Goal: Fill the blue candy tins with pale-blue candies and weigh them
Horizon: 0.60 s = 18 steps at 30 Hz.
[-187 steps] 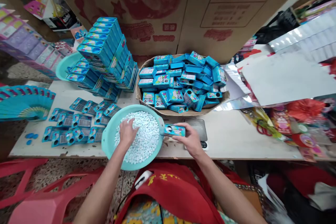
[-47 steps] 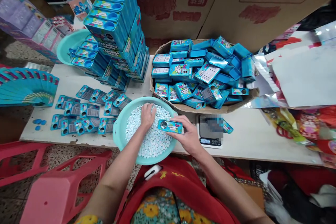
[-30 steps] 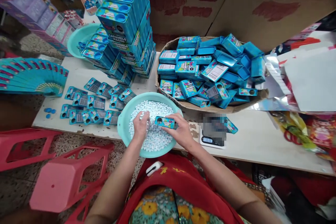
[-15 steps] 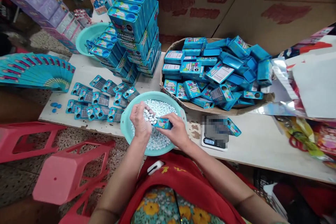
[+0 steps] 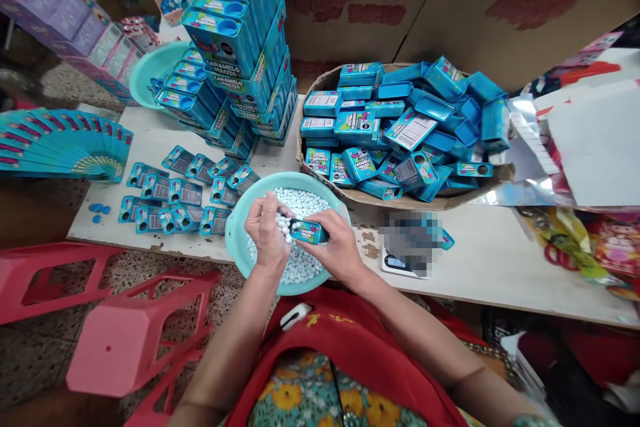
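Our left hand point(image 5: 267, 233) is cupped, fingers half curled around some white candies point(image 5: 284, 224); our right hand point(image 5: 341, 247) grips a blue tin point(image 5: 309, 232), thumb and fingers closed on its sides, its opening right by the cupped candies. We have both hands over the bowl point(image 5: 237, 230), smooth turquoise plastic, where more small, rounded candies lie. Beyond it we see a brown carton point(image 5: 493, 183) heaped with glossy, oblong tins point(image 5: 354, 124).

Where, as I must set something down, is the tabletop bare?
The widest bare patch of table lies right of the scale, in front of the carton, reaching to the wrappers. A narrow strip shows between bowl and scale. Crowded: left of the bowl, with boxes and a stack, and over it, with left hand and right hand.
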Each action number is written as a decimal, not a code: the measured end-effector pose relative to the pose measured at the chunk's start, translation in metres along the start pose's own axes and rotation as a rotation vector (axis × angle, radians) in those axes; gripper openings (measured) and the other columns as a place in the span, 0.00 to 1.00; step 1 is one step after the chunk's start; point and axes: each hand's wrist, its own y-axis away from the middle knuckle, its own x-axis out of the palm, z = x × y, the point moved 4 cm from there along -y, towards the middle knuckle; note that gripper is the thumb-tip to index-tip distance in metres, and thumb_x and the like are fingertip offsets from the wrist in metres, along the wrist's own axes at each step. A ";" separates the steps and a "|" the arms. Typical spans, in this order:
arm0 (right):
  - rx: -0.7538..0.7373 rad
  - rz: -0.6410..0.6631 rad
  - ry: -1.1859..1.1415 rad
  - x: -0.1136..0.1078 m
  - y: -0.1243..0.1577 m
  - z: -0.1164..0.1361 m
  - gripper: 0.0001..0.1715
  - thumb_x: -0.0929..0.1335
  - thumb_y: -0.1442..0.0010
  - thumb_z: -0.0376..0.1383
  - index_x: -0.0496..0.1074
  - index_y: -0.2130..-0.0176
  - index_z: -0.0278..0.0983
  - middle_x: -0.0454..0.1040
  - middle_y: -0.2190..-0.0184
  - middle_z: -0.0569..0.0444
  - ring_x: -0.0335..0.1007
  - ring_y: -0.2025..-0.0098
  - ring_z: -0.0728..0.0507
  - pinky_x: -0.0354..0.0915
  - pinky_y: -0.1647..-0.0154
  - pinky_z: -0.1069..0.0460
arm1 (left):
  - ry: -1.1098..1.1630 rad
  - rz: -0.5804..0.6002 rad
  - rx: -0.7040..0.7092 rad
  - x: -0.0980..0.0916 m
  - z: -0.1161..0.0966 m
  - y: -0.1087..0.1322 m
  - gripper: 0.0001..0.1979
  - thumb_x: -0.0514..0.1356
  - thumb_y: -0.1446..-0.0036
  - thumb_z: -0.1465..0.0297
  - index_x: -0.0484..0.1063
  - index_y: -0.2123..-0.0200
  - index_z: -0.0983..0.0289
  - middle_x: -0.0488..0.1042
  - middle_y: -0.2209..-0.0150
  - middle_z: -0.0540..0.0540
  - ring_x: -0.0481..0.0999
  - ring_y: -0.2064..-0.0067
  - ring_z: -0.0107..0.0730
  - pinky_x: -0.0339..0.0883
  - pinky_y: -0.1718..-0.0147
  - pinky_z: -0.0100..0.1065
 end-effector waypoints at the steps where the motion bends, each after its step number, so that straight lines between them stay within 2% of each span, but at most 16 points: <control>1: 0.013 0.001 0.005 0.001 0.000 -0.002 0.18 0.75 0.51 0.35 0.73 0.59 0.39 0.74 0.63 0.52 0.69 0.57 0.41 0.63 0.56 0.47 | -0.002 -0.011 -0.019 0.000 0.003 -0.001 0.18 0.61 0.47 0.58 0.60 0.76 0.64 0.62 0.80 0.45 0.65 0.80 0.22 0.61 0.77 0.26; 4: 0.046 0.019 0.017 0.006 0.000 -0.010 0.18 0.75 0.52 0.34 0.73 0.59 0.39 0.74 0.64 0.52 0.69 0.58 0.40 0.64 0.57 0.48 | 0.009 -0.060 -0.079 -0.001 0.012 -0.003 0.19 0.62 0.48 0.56 0.60 0.76 0.64 0.61 0.80 0.45 0.63 0.81 0.20 0.57 0.80 0.25; 9: 0.044 0.010 -0.052 0.004 0.001 -0.014 0.21 0.76 0.52 0.36 0.74 0.58 0.39 0.73 0.62 0.51 0.69 0.56 0.40 0.64 0.55 0.47 | 0.065 -0.021 -0.066 0.002 0.010 -0.002 0.19 0.59 0.46 0.55 0.61 0.75 0.64 0.60 0.79 0.46 0.63 0.80 0.21 0.58 0.82 0.26; 12: 0.034 -0.012 -0.138 0.007 0.000 -0.017 0.21 0.76 0.53 0.36 0.74 0.58 0.39 0.73 0.62 0.52 0.69 0.58 0.42 0.64 0.56 0.48 | 0.016 0.000 -0.059 0.005 0.008 0.002 0.20 0.59 0.45 0.54 0.61 0.76 0.64 0.60 0.80 0.46 0.61 0.82 0.20 0.53 0.85 0.24; 15: 0.054 -0.036 -0.242 0.011 0.001 -0.023 0.21 0.77 0.56 0.36 0.74 0.60 0.39 0.73 0.65 0.53 0.69 0.60 0.43 0.65 0.57 0.49 | -0.016 0.027 -0.134 0.008 0.004 0.006 0.20 0.61 0.48 0.54 0.62 0.75 0.65 0.60 0.81 0.46 0.58 0.84 0.19 0.47 0.88 0.23; 18: 0.064 -0.050 -0.369 0.004 0.005 -0.028 0.23 0.78 0.58 0.39 0.75 0.61 0.38 0.73 0.64 0.54 0.70 0.59 0.44 0.65 0.54 0.49 | 0.045 0.118 -0.247 0.010 -0.010 0.001 0.20 0.63 0.50 0.54 0.62 0.75 0.64 0.59 0.82 0.45 0.57 0.84 0.19 0.44 0.89 0.22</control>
